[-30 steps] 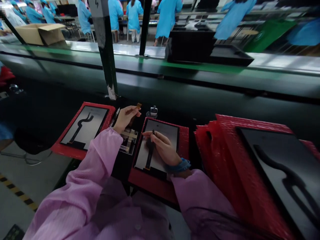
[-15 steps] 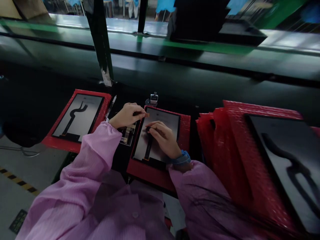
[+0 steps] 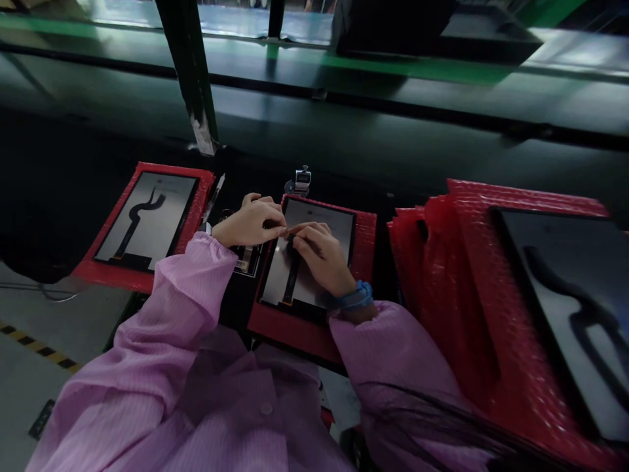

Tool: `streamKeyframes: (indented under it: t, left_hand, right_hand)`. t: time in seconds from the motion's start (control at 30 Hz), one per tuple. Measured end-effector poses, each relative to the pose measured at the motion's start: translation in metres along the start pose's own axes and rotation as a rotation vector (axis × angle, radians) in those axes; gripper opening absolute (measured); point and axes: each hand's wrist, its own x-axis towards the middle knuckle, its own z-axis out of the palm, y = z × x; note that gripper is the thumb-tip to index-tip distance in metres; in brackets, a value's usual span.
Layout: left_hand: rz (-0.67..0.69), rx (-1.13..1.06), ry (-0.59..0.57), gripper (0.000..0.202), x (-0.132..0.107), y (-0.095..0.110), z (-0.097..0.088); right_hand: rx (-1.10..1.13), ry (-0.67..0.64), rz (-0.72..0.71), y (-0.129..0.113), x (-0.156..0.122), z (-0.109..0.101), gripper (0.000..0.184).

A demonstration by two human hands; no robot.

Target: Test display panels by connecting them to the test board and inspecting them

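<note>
**Left hand [image 3: 253,221] has come down to meet the right hand [image 3: 324,259] over the middle screen [image 3: 339,229]**

Half a second ago a gap parted the two sets of fingers; now the tips are together, and the view tilts further down. From the left: a screen [image 3: 156,237] with a curling dark strip lies on red wrap [image 3: 114,278]. A pen [image 3: 214,196] lies just beside it on the black tabletop [image 3: 240,300]. The left hand reaches in above a circuit board [image 3: 249,261], its fingers pinched at a small orange tip [image 3: 287,232], plain in the earlier frame but mostly hidden now. The right hand, in a blue wristband [image 3: 356,296], pinches the upper end of a dark ribbon [image 3: 293,278], which runs down the middle screen to its lower edge. A metal clicker [image 3: 302,178] sits just beyond. At far right, a larger-looking screen [image 3: 543,301] rests on piled red sleeves [image 3: 442,282].

Such fingertip work seems to want a light pinch, the ribbon slack and uncreased, its lower end unstrained, and no palm weight on the glass.
</note>
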Motion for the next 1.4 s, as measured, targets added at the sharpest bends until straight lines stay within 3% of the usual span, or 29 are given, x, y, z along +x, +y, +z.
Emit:
streamKeyframes:
  t: [0.77,1.0,1.17,1.4]
  left_hand:
    - [0.028,-0.014,-0.015,0.019,0.000,0.002,0.004]
    - [0.051,0.015,0.001,0.023,0.002,0.003,0.009]
    - [0.038,0.045,0.018,0.020,-0.002,0.005,0.013]
    - [0.052,0.035,-0.005,0.016,-0.003,-0.001,0.022]
  right_hand:
    - [-0.039,0.009,-0.008,0.003,0.000,0.004,0.022]
    - [-0.004,-0.013,0.029,0.001,0.001,0.003,0.037]
    - [-0.002,0.005,0.000,0.011,-0.003,0.007,0.032]
    - [-0.050,0.009,-0.032,0.035,-0.011,0.010,0.046]
